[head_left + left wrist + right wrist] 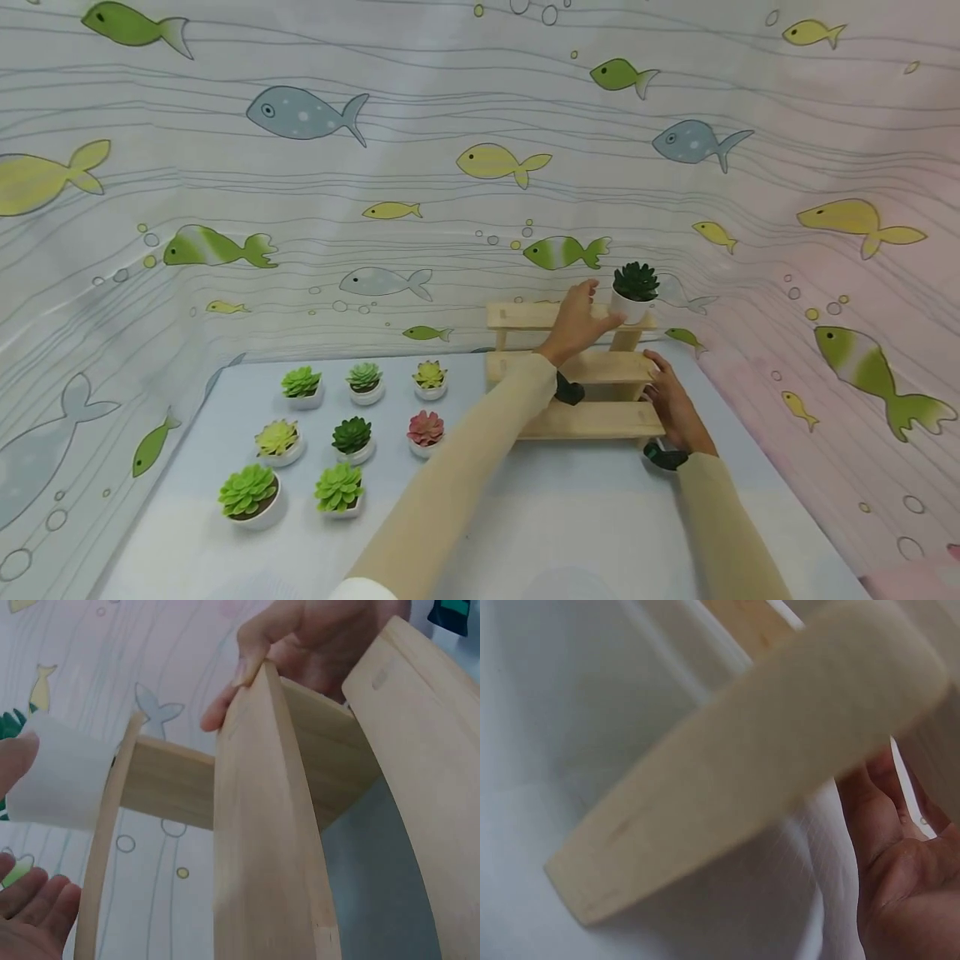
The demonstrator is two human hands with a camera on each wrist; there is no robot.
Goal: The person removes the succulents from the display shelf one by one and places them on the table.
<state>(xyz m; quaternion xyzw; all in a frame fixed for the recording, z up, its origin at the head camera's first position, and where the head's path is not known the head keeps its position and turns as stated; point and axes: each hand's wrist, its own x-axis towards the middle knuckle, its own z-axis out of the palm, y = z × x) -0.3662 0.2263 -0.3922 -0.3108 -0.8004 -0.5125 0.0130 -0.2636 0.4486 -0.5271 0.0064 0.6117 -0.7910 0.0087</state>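
Observation:
A three-tier wooden plant stand (pixel 592 421) stands at the right of the table. On the right end of its top tier sits a white pot (pixel 60 776) with a dark green succulent (pixel 636 282). My left hand (pixel 577 321) is beside that pot, its thumb against the pot's side; the other fingers are spread and apart from it in the left wrist view. My right hand (pixel 677 408) grips the right end of the middle tier, thumb and finger on the board in the left wrist view. A blurred wooden piece (pixel 727 757) partly hides it in the right wrist view.
Several small potted succulents stand in rows on the left of the white table, among them a red one (pixel 426 428), a dark green one (pixel 352 435) and a large light green one (pixel 250 492). A fish-patterned curtain (pixel 420 242) surrounds the table's back and sides.

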